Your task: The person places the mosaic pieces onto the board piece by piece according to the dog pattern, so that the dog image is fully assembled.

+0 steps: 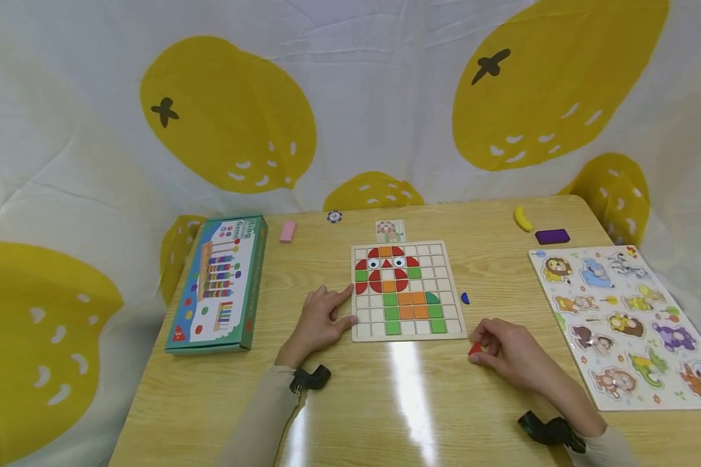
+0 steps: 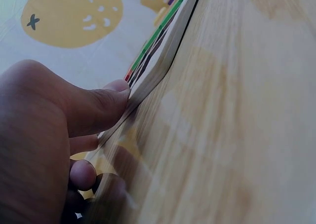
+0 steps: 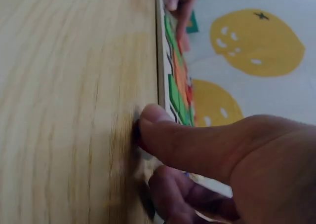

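Observation:
A square wooden mosaic board (image 1: pixel 365 328) lies mid-table, with red, orange, green and eye-printed tiles set in its grid as a figure. My left hand (image 1: pixel 322 317) is at its left edge, index fingertip and thumb tip touching the side, spread apart. In the left wrist view the thumb (image 2: pixel 101 108) meets the board's rim. Off the board's near right corner, my right hand (image 1: pixel 511 350) pinches a small red tile (image 1: pixel 475 349) between thumb and fingers, low over the table. The tile is mostly hidden in the right wrist view. A blue half-round tile (image 1: pixel 465 298) lies right of the board.
A picture card (image 1: pixel 390 231) lies behind the board. To the left is a boxed ring game (image 1: pixel 216 285), with a pink block (image 1: pixel 288 231) and a round chip (image 1: pixel 335 216) nearby. On the right are an animal puzzle (image 1: pixel 619 324), a purple block (image 1: pixel 552 237) and a toy banana (image 1: pixel 522 219).

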`<state>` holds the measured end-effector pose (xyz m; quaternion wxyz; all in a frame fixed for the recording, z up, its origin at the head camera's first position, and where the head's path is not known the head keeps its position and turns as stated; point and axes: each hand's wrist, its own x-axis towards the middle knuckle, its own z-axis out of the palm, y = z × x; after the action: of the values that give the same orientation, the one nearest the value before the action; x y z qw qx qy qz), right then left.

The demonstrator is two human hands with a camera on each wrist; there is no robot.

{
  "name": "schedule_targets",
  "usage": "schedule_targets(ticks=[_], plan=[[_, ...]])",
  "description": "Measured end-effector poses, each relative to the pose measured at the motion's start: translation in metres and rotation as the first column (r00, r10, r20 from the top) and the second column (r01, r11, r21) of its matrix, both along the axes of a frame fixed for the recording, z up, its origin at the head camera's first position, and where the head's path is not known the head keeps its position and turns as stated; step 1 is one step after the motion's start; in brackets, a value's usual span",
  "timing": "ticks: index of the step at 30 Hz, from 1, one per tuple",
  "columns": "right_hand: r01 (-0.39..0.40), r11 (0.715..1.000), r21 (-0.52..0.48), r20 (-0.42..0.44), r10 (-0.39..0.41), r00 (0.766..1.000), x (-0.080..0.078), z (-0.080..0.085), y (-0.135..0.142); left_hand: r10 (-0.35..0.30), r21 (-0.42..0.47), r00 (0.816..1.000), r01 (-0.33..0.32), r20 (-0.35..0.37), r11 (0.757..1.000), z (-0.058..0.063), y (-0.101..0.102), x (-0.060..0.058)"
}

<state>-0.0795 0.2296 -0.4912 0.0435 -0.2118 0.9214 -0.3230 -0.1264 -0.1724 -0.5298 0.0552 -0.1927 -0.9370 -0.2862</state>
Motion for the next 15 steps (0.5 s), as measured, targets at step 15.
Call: schedule_targets(ticks=[15], plan=[[0.152, 0.892, -0.427, 0.267, -0.037, 0.963, -0.072, 0.008, -0.028, 0.009, -0.024, 0.999, -0.008, 0.035, 1.000, 0.001, -0.001, 0.000]])
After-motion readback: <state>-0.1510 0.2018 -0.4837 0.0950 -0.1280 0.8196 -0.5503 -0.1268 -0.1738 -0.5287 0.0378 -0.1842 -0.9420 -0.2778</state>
